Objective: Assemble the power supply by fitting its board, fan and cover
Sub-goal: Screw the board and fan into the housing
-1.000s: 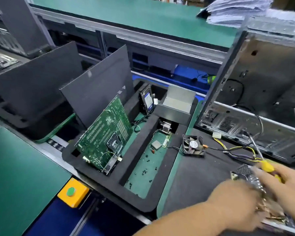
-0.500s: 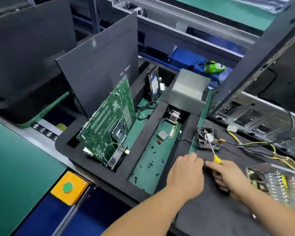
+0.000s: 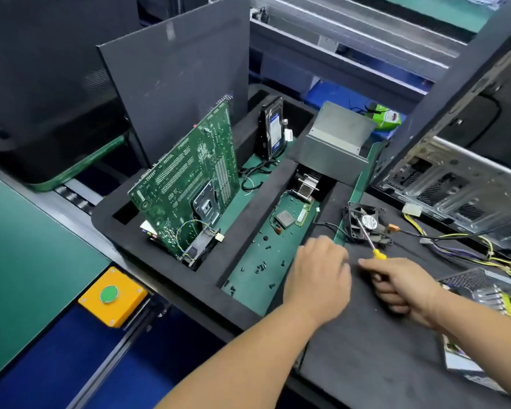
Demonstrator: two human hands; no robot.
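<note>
On the dark work mat (image 3: 375, 349), just right of the black foam tray (image 3: 171, 278), the right hand (image 3: 401, 286) is gripping a yellow-handled screwdriver (image 3: 368, 236), fingers curled around the handle. The screwdriver's shaft is slanting up and away from the hand, its tip lying over the small black fan (image 3: 366, 224), which is sitting on the mat at the tray's right edge, its thin lead trailing towards the tray. The left hand (image 3: 320, 276) is hanging over the tray's right-hand compartment with fingers bent downward; whether it is pinching anything cannot be told, as the fingertips are hidden under the knuckles. Loose black screws (image 3: 261, 265) are lying scattered on the tray's green floor beside that hand. The power supply (image 3: 490, 293), its board exposed, is lying right of the tray at the frame's right edge, just beyond the right wrist. A grey metal cover (image 3: 335, 146) is resting across the tray's far end. A green motherboard (image 3: 189, 184) is leaning upright in the tray's left compartment, with a hard drive (image 3: 273, 129) standing behind it.
</note>
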